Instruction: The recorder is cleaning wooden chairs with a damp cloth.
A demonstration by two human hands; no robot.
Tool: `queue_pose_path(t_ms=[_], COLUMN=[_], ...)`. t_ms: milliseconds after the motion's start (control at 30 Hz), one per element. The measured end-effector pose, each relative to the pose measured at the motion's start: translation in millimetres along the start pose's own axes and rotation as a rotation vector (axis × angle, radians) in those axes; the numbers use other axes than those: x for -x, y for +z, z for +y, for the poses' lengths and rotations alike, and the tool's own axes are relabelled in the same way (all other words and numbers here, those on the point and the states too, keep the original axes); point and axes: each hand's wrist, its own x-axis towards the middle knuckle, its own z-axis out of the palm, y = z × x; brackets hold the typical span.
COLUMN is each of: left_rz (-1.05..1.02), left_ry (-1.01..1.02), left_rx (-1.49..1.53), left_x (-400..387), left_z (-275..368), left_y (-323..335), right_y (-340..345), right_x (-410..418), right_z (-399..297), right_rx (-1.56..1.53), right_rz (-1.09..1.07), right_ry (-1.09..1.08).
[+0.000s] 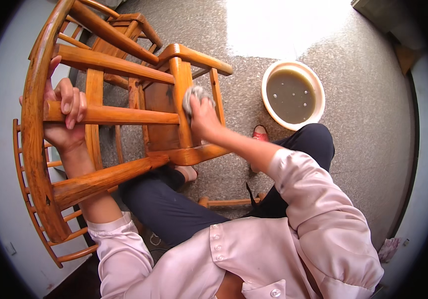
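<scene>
A varnished wooden chair [111, 112] lies tilted before me, its slatted back towards the left. My left hand [66, 108] is wrapped around one of the back slats, close to the curved top rail. In my right hand [204, 117] is a crumpled grey cloth [198, 96], pressed on the wooden bar where the slats meet the seat frame. The fingertips on the cloth are partly hidden.
On the speckled floor [236, 86], to the right of the chair, stands a pale basin [321, 101] of murky water. More wooden chairs [118, 31] stand behind and at the left by the wall. A low wooden rung [231, 202] shows between my legs.
</scene>
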Motion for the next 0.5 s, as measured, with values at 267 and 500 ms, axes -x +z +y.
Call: queue_pose_path(t_ms=[267,500], left_rz=[-0.046,-0.095], left_ry=[0.007,0.027], left_rx=[0.024,0.064], left_x=[-4.7,-1.4], left_z=[-8.1,1.5], left_y=[20.4,3.3], right_y=[-0.5,-47.1], right_x=[-121.0,-35.4], right_z=[34.2,-14.5], right_rx=[-0.001,0.051], right_rz=[0.156,-0.406], right_ry=[0.232,0.233])
